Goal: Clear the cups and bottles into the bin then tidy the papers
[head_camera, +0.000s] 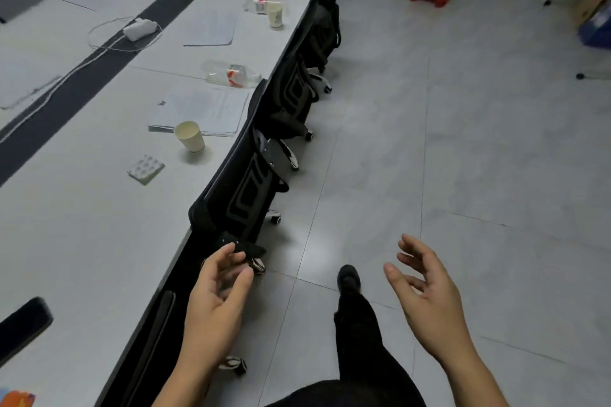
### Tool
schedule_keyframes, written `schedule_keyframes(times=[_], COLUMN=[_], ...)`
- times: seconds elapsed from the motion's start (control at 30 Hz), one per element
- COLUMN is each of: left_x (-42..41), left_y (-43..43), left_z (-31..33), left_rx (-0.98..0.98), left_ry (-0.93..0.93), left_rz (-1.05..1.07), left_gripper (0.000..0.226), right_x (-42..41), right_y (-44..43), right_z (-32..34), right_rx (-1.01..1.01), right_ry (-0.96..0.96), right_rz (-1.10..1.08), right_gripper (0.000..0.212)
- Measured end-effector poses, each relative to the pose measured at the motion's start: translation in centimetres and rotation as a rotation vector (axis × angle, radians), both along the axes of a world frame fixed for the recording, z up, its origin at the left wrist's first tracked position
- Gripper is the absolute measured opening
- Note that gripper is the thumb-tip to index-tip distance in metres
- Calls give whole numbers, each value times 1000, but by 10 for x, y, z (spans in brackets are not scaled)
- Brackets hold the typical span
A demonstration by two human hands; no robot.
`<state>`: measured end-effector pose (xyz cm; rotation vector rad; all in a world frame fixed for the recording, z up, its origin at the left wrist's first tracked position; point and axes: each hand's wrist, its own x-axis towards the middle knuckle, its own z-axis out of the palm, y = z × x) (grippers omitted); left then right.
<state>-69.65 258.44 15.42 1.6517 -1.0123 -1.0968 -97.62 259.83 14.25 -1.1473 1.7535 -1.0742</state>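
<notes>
Head view: I'm beside a long white table (82,241) w/ chairs (244,195) tucked in. Left hand (215,294) and right hand (426,291) are empty, fingers loosely apart, low over the floor. The nearest paper cup (189,136) stands upright at the near edge of the papers (205,111); a bottle (231,74) lies on its side just beyond. Best approach, I think: reach over the chair back and grip the cup mid-wall, lightly, so it doesn't crush. I can't make out a bin.

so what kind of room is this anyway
Probably an office meeting room: a long white table lined with black wheeled chairs, with stacks of papers, a paper cup and a plastic bottle left on it.
</notes>
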Motion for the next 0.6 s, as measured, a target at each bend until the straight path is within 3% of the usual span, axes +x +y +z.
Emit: schedule_keyframes(times=[0.13,0.33,0.6], left_x=[-14,-12,32], left_y=[-90,-199,-298], left_z=[-1,31,-1], left_rx=[35,13,72], left_ry=[-22,-64,-59], left_rz=[137,347,576], left_gripper=[40,41,39], right_x=[-14,6,102], right_y=[-139,-344,-496], right_z=[-9,26,14], right_rx=[26,-22,-13], right_ry=[-18,27,99], right_rz=[137,411,719], right_gripper=[48,46,49])
